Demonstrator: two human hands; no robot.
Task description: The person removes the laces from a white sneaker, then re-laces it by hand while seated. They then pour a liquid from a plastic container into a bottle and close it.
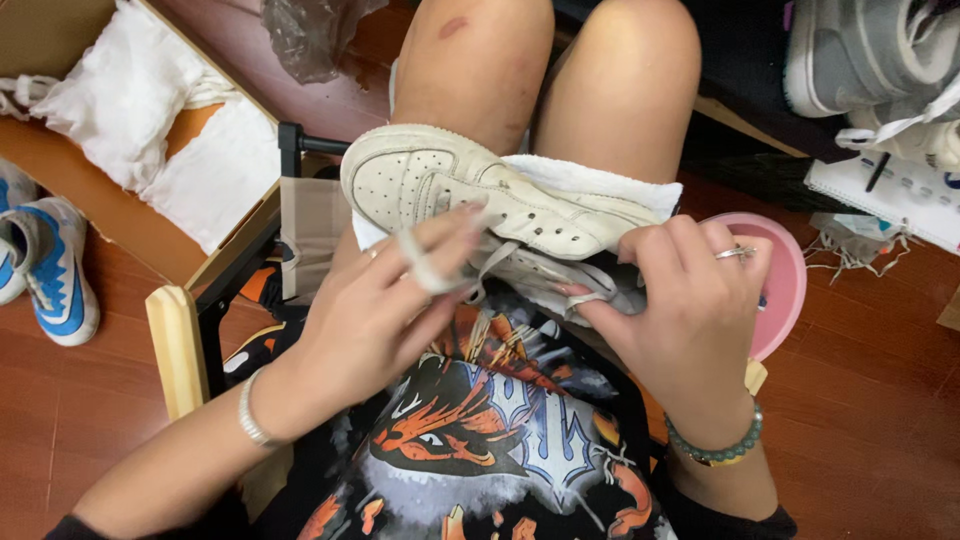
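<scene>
Both hands' (pixel 380 300) (pixel 685 290) curled grip on white sneaker's (pixel 470 195) laces (pixel 500 262), fingers pinching.

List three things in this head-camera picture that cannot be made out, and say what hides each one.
1. Head view: the heel of the white leather sneaker is covered by the right hand.
2. Head view: much of the white lace lies under the left hand; each hand's grip on it is unclear.
3. Head view: the pink round dish is half hidden behind the right hand.
</scene>
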